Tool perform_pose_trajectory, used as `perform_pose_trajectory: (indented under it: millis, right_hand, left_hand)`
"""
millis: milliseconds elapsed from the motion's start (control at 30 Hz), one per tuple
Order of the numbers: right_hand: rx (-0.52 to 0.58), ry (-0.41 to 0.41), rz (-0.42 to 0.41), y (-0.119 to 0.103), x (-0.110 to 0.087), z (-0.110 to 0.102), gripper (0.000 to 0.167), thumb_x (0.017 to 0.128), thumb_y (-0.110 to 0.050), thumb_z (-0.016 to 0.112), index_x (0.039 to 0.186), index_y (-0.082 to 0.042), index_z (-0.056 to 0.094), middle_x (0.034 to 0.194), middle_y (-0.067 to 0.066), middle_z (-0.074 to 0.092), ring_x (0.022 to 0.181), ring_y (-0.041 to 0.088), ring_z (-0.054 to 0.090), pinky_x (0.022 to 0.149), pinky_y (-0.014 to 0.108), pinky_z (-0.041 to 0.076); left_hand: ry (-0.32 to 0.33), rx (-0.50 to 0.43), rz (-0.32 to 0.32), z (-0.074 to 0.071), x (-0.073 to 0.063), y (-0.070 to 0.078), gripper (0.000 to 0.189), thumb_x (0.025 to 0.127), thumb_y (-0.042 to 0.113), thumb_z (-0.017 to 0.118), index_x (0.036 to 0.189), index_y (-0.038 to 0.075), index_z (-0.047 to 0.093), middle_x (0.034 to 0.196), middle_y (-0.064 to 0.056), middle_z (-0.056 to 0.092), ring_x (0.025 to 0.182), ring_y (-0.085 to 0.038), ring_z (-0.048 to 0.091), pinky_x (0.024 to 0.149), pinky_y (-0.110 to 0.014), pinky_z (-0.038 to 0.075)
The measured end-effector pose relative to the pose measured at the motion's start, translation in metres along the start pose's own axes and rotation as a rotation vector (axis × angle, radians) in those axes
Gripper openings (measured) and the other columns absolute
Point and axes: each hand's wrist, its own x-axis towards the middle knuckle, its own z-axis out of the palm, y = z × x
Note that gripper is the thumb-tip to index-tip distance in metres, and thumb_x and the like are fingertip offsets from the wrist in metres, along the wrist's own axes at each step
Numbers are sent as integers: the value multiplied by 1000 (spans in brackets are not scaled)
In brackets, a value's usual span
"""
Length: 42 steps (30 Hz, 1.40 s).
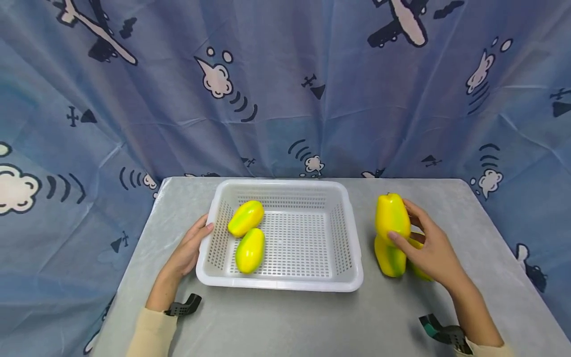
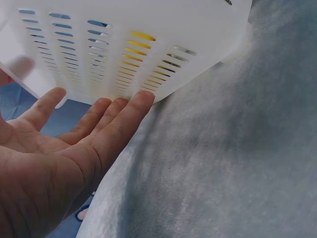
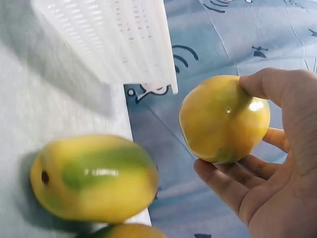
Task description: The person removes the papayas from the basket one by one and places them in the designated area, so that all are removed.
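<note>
Right hand: fingers grasping one yellow-green fruit, long axis pointing roughly away from the person. Two more fruits: beneath those fingers. White basket: left of them, nearer the left hand, whose straight fingers touch its outer wall.

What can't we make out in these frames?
- Head: most of the fruit behind the right hand, hidden mainly by that hand.
- Left wrist: full outlines of the two fruits in the basket; its slotted wall shows only yellow strips.
- Left wrist: part of the left hand's thumb, cut off by the left edge.
- Right wrist: most of the lowest fruit, cut off by the bottom edge.
</note>
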Motion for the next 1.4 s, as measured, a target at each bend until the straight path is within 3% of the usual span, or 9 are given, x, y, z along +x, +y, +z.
perform_pose_trajectory:
  millis: [367, 700, 933, 1033, 1067, 1167, 1400]
  right_hand:
    - [-64, 68, 57, 29, -19, -20, 83, 99, -26, 77, 168, -24, 31, 156, 27, 50, 112, -25, 36, 84, -5, 38]
    - [-118, 95, 120, 48, -31, -30, 86, 98, -29, 79, 168, -17, 30, 159, 29, 47, 107, -25, 32, 80, -6, 35]
    - [-168, 137, 162, 60, -41, -37, 86, 98, -30, 78, 168, -16, 30, 160, 30, 45, 103, -23, 31, 75, -5, 34]
    - [-188, 155, 178, 65, -45, -41, 86, 98, -28, 78, 168, -14, 30, 160, 32, 44, 117, 1, 49, 72, -4, 33]
    - [-192, 157, 186, 67, -45, -42, 86, 98, -28, 78, 168, -14, 30, 160, 33, 43, 120, 15, 53, 71, -3, 32]
    - [-204, 154, 204, 72, -47, -46, 85, 99, -28, 76, 168, -11, 28, 161, 34, 41, 121, 48, 49, 69, -2, 31]
    - [-224, 131, 270, 82, -52, -48, 84, 102, -30, 72, 167, -2, 25, 163, 38, 35, 124, 61, 46, 64, 8, 27]
  left_hand:
    - [16, 27, -23, 0, 1, 0, 67, 115, 39, 41, 171, 16, 13, 168, -31, 31, 138, -39, 56, 101, -46, 59]
    - [23, 7, -15, -2, -2, 1, 65, 115, 35, 40, 171, 13, 13, 166, -33, 31, 130, -28, 61, 98, -39, 60]
    - [21, 26, -13, 0, 0, 2, 66, 115, 37, 40, 171, 14, 13, 167, -31, 30, 133, -31, 59, 100, -39, 59]
    - [25, 39, -15, 1, 1, 2, 66, 115, 37, 40, 171, 14, 13, 168, -30, 30, 137, -35, 56, 101, -40, 59]
    - [26, 43, -15, 0, 1, 2, 66, 115, 38, 39, 171, 15, 13, 168, -30, 30, 138, -37, 55, 102, -40, 59]
    - [29, 43, -20, 0, 1, 3, 66, 115, 38, 39, 171, 16, 13, 169, -29, 30, 140, -41, 52, 102, -42, 58]
    - [33, 39, -33, 0, 1, 2, 67, 115, 39, 40, 171, 17, 12, 171, -27, 29, 144, -45, 49, 104, -46, 57]
